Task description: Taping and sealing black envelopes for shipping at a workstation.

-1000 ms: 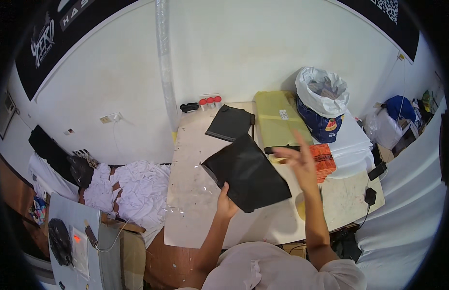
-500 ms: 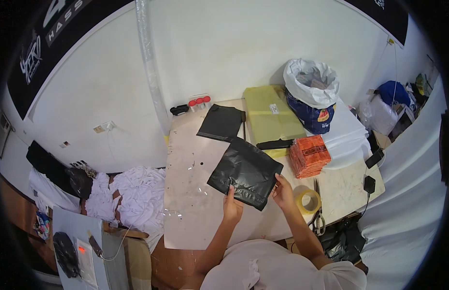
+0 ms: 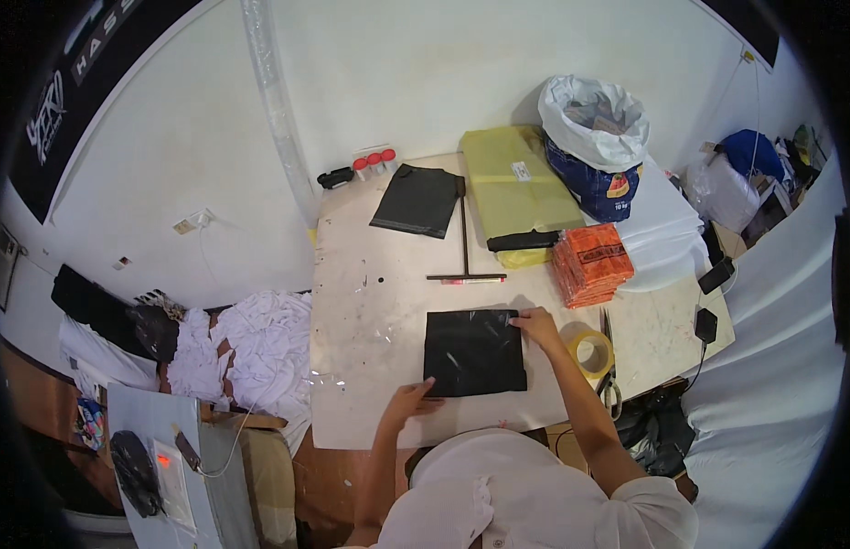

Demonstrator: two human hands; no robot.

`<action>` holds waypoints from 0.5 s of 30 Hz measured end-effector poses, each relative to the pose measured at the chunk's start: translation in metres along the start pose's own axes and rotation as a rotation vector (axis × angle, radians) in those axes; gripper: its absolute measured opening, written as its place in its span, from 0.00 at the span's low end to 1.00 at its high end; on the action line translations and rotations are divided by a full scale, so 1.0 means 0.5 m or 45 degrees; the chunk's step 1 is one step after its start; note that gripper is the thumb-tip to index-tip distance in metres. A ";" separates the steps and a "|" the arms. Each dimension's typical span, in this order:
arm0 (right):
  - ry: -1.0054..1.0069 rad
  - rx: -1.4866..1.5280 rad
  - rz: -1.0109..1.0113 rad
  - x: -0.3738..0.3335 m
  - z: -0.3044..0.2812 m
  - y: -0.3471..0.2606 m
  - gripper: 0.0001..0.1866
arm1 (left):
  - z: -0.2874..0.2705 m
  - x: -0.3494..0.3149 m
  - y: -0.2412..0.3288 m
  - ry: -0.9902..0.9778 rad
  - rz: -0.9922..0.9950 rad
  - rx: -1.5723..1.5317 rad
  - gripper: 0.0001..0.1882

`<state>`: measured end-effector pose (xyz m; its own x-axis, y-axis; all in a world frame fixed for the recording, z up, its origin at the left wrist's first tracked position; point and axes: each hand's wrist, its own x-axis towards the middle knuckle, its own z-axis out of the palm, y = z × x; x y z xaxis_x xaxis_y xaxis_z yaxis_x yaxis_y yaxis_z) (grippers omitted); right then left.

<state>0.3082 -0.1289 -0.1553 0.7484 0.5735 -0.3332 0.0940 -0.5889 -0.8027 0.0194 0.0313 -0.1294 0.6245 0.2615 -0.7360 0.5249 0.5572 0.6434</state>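
Note:
A black plastic mailing bag lies flat on the table in front of me. At its lower left corner, my left hand rests with the thumb touching the bag and the fingers stretched out along the edge. My right hand pinches the upper right corner. Farther back, a second black bag lies flat. Beside it is a dark T-shaped bar, with a red-and-white pen against its crosspiece.
Orange packets are stacked at the right, near yellow tape and scissors. Behind them are a yellow package, a blue-and-white sack and white sheets. Red-capped containers stand at the back left.
The black bag has come down from my raised hands onto the table. My left hand has moved to its lower left corner, my right to its upper right. The T-shaped bar is now uncovered.

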 end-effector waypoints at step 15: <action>-0.213 0.888 0.282 0.014 -0.007 -0.019 0.06 | 0.005 0.171 0.194 0.137 0.192 0.527 0.23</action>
<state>0.3151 -0.1212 -0.1481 0.5866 0.5950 -0.5494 -0.5269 -0.2348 -0.8169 0.1250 0.1057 -0.1293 0.6593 0.4084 -0.6313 0.6335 0.1506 0.7590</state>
